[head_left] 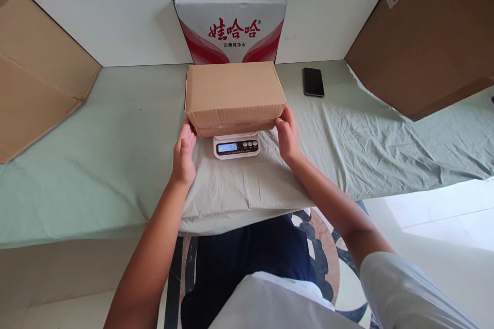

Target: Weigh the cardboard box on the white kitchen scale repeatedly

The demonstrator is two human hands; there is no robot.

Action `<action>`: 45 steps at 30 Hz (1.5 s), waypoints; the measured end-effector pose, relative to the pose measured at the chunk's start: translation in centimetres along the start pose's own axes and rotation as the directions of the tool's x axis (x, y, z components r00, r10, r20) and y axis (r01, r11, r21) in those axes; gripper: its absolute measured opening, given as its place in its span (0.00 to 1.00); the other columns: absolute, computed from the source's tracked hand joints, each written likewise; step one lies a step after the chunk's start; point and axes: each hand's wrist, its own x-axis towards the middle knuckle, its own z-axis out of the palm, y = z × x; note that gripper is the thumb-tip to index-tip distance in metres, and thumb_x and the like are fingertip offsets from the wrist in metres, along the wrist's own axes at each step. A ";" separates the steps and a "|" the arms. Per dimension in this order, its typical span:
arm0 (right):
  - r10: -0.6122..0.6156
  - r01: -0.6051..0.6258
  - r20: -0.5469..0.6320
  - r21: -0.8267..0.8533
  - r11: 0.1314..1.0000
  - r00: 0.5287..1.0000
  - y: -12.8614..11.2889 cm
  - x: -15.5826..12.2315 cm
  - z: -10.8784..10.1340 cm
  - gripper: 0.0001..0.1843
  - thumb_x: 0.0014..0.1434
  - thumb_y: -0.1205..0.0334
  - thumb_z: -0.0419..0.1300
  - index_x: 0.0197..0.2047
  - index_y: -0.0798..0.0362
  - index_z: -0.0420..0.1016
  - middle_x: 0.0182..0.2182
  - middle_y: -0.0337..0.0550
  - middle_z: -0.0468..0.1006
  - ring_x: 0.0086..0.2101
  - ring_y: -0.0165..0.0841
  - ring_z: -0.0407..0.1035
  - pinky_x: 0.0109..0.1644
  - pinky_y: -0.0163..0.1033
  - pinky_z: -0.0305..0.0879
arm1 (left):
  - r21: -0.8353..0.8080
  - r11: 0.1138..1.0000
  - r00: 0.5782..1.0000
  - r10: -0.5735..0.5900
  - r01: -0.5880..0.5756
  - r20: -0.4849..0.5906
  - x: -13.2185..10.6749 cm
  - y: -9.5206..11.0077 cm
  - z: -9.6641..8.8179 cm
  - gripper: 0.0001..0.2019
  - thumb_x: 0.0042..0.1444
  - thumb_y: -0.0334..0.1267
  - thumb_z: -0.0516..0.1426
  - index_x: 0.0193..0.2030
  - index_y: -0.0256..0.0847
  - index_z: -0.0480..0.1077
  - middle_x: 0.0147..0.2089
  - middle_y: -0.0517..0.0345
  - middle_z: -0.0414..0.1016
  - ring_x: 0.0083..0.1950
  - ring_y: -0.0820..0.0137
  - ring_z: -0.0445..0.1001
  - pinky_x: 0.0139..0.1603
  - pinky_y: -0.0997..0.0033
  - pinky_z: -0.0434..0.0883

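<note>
A closed brown cardboard box (235,90) sits on or just over a small white digital scale (237,146); its underside hides most of the scale, so I cannot tell whether it rests there fully. The scale's lit display seems to read 53, with several round buttons beside it. My left hand (185,151) holds the box at its lower left front corner, the fingertips partly hidden behind the cardboard. At the lower right corner, my right hand (287,133) grips the box with thumb in front and fingers along the side.
A black phone (313,82) lies right of the box on the green cloth (142,144). Behind stands a white and red carton (231,15) against white panels (100,15). Large brown cardboard pieces flank the table, one at left (38,72), one at right (432,41).
</note>
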 end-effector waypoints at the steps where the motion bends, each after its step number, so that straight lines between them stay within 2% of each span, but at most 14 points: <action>1: -0.004 0.004 0.010 -0.010 1.000 1.000 0.1 0.0 0.0 0.34 0.63 0.33 0.63 0.68 0.36 0.71 0.70 0.45 0.79 0.71 0.53 0.69 0.79 0.69 0.66 | 0.001 1.000 1.000 -0.006 0.006 -0.001 0.0 0.0 0.1 0.49 0.68 0.82 0.51 0.82 0.52 0.71 0.88 0.46 0.65 0.92 0.45 0.55 0.92 0.39 0.56; 8: 0.023 -0.019 0.071 -0.060 0.998 0.997 -0.7 -0.1 0.6 0.36 0.63 0.33 0.61 0.69 0.37 0.67 0.69 0.46 0.76 0.68 0.51 0.69 0.77 0.65 0.67 | -0.026 0.999 0.999 -0.046 0.046 0.005 0.1 0.2 0.6 0.48 0.65 0.84 0.54 0.79 0.53 0.75 0.84 0.46 0.70 0.91 0.44 0.59 0.90 0.41 0.59; 12: 0.007 0.000 0.064 -0.098 0.995 0.998 -2.2 -0.4 1.1 0.34 0.63 0.36 0.63 0.67 0.38 0.67 0.64 0.46 0.77 0.66 0.51 0.67 0.78 0.66 0.68 | -0.038 0.999 0.999 -0.038 0.039 0.021 0.2 1.4 0.6 0.48 0.64 0.83 0.56 0.80 0.55 0.73 0.84 0.50 0.70 0.90 0.44 0.59 0.90 0.42 0.59; 15: -0.015 0.021 0.056 -0.114 0.993 0.998 -3.2 -0.1 0.9 0.30 0.64 0.38 0.64 0.65 0.37 0.68 0.63 0.45 0.76 0.69 0.53 0.64 0.80 0.67 0.68 | -0.041 0.999 0.999 -0.028 0.030 0.037 0.8 2.8 0.5 0.45 0.63 0.83 0.57 0.77 0.58 0.76 0.83 0.51 0.72 0.90 0.43 0.60 0.89 0.42 0.61; 19: -0.053 0.057 0.030 -0.129 0.990 0.998 -4.0 1.8 0.3 0.27 0.66 0.38 0.65 0.64 0.36 0.70 0.63 0.44 0.75 0.72 0.55 0.63 0.81 0.70 0.67 | -0.089 0.995 0.999 -0.033 0.036 0.033 2.9 4.5 0.5 0.44 0.60 0.84 0.59 0.68 0.54 0.78 0.79 0.47 0.76 0.88 0.41 0.63 0.90 0.40 0.59; 23: -0.135 0.139 0.033 -0.186 0.973 0.990 -4.3 5.2 0.8 0.29 0.71 0.36 0.64 0.68 0.37 0.68 0.65 0.44 0.74 0.76 0.55 0.62 0.83 0.71 0.65 | -0.112 0.994 1.000 0.009 -0.008 0.002 6.4 4.9 0.8 0.44 0.58 0.83 0.64 0.64 0.50 0.73 0.76 0.46 0.79 0.87 0.42 0.65 0.91 0.39 0.57; 27: -0.197 0.193 0.007 -0.218 0.957 0.980 -3.0 9.2 2.2 0.34 0.72 0.32 0.62 0.73 0.34 0.64 0.70 0.44 0.70 0.78 0.54 0.61 0.85 0.67 0.65 | -0.119 0.990 0.997 0.072 -0.075 -0.025 10.7 2.7 1.0 0.42 0.61 0.84 0.61 0.62 0.48 0.69 0.75 0.51 0.79 0.83 0.51 0.70 0.88 0.45 0.63; 29: -0.190 0.184 -0.012 -0.204 0.962 0.982 -1.3 11.2 2.8 0.37 0.70 0.30 0.63 0.75 0.33 0.63 0.72 0.44 0.69 0.80 0.54 0.59 0.86 0.67 0.63 | -0.102 0.991 0.996 0.080 -0.084 -0.043 12.8 0.7 1.1 0.40 0.67 0.83 0.56 0.63 0.48 0.69 0.76 0.55 0.78 0.82 0.56 0.72 0.86 0.49 0.65; 32: -0.161 0.155 -0.021 -0.160 0.975 0.987 2.1 13.5 3.4 0.41 0.67 0.28 0.66 0.75 0.35 0.62 0.73 0.45 0.69 0.81 0.53 0.57 0.89 0.69 0.57 | -0.101 0.995 0.997 0.012 -0.020 -0.078 14.9 -2.8 1.4 0.36 0.78 0.76 0.45 0.65 0.47 0.71 0.78 0.54 0.77 0.86 0.60 0.67 0.86 0.54 0.62; 34: -0.151 0.146 -0.021 -0.148 0.978 0.988 4.6 14.5 3.5 0.43 0.66 0.27 0.65 0.74 0.38 0.62 0.73 0.47 0.69 0.81 0.53 0.57 0.89 0.68 0.56 | -0.110 0.992 0.994 -0.065 0.055 -0.091 15.4 -4.8 1.7 0.37 0.76 0.77 0.43 0.68 0.50 0.72 0.81 0.56 0.75 0.88 0.61 0.64 0.87 0.53 0.60; 37: -0.119 0.115 -0.015 -0.168 0.979 0.993 7.4 15.0 3.5 0.45 0.63 0.23 0.64 0.72 0.40 0.61 0.73 0.49 0.69 0.80 0.51 0.58 0.88 0.65 0.58 | -0.130 0.983 0.984 -0.141 0.126 -0.107 15.3 -7.1 1.8 0.45 0.64 0.87 0.49 0.70 0.55 0.73 0.86 0.55 0.68 0.90 0.56 0.60 0.89 0.50 0.59; 39: -0.094 0.090 -0.019 -0.165 0.982 0.995 8.5 15.1 3.4 0.47 0.59 0.22 0.64 0.70 0.41 0.62 0.72 0.51 0.70 0.79 0.51 0.59 0.88 0.63 0.58 | -0.112 0.982 0.981 -0.165 0.153 -0.103 15.1 -7.8 1.6 0.51 0.60 0.90 0.48 0.71 0.53 0.75 0.88 0.51 0.64 0.92 0.55 0.57 0.89 0.49 0.58; 42: -0.076 0.073 -0.014 -0.155 0.985 0.997 9.3 15.1 3.2 0.48 0.57 0.21 0.65 0.68 0.43 0.62 0.72 0.53 0.71 0.77 0.51 0.62 0.87 0.60 0.60 | -0.083 0.981 0.980 -0.184 0.177 -0.082 15.1 -8.2 1.4 0.52 0.67 0.87 0.40 0.73 0.47 0.75 0.89 0.48 0.63 0.93 0.56 0.52 0.88 0.50 0.57; 45: -0.073 0.072 0.004 -0.161 0.984 0.997 9.8 15.3 3.0 0.47 0.58 0.22 0.65 0.67 0.42 0.61 0.72 0.52 0.71 0.77 0.50 0.62 0.86 0.59 0.60 | -0.128 0.967 0.965 -0.234 0.219 -0.116 15.4 -8.0 1.6 0.45 0.74 0.80 0.41 0.75 0.47 0.72 0.89 0.49 0.62 0.91 0.60 0.57 0.90 0.53 0.56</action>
